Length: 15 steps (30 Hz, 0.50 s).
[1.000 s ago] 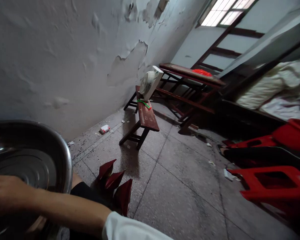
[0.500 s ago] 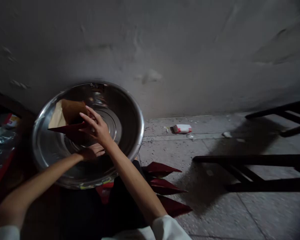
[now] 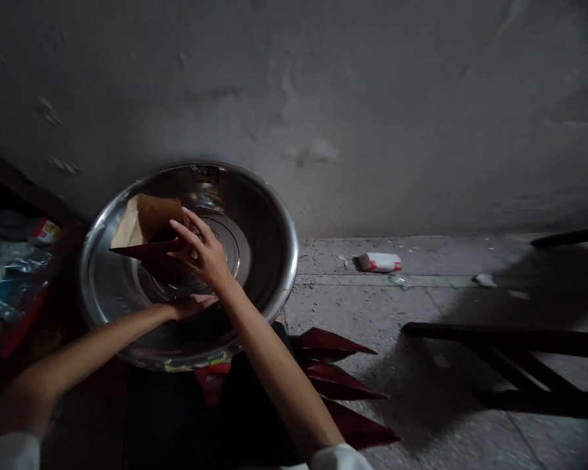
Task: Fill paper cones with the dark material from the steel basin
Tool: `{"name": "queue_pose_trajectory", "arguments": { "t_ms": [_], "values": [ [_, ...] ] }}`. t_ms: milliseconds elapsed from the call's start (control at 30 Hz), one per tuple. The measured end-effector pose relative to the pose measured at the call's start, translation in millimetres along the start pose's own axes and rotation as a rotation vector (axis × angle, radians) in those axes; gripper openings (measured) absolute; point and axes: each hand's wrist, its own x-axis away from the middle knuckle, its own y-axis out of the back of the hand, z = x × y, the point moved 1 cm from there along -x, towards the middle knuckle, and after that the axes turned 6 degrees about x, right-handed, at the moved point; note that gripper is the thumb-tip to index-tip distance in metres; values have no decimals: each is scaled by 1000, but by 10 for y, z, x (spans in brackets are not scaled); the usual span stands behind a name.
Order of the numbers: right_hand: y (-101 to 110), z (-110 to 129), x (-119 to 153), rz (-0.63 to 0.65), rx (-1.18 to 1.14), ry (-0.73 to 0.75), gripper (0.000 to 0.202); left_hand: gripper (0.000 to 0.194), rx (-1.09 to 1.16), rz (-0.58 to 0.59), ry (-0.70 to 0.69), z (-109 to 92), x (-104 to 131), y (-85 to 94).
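A dark red paper bag (image 3: 159, 256) with a tan lining is tilted inside a wide steel basin (image 3: 287, 261), its mouth open and facing up. My right hand (image 3: 203, 251) grips the bag's right edge, fingers spread along it. Lower in the basin, my left hand (image 3: 193, 305) lies nearly flat below the bag, fingers stretched to the right and partly in shadow. I see nothing held in it. Whatever is inside the bag is too dark to make out.
Right of my legs stand three dark red bags (image 3: 343, 382) on the tiled floor (image 3: 333, 300). Beyond them are a crumpled white and red packet (image 3: 381, 262) and black stool legs (image 3: 500, 339). Clear plastic packaging (image 3: 22, 267) lies at the left. A grey wall (image 3: 372, 117) rises behind the basin.
The whole scene has shifted a little to the right in the picture as the view turned left. Both hands and the bag keep nearly the same place in the basin.
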Motion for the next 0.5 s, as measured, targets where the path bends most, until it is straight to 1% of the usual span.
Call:
{"name": "queue_pose_trajectory", "arguments": {
  "t_ms": [67,100,200,300,400,500],
  "values": [
    [3,7,2,-12,-4,9,57,52,1,-30,23,16,-71,6],
    [6,9,2,-21,-9,16,57,50,2,-29,13,15,-105,-8],
    [14,8,2,-32,-27,24,58,45,0,17,-58,-16,-153,-91],
    [17,5,4,-8,-41,12,60,46,23,79,-109,-57,-105,-170],
    [15,5,11,16,-41,-4,60,42,94,134,-54,-82,-37,-169],
    [9,12,22,14,-45,-8,60,40,86,113,68,-110,-29,-47]
  ]
}}
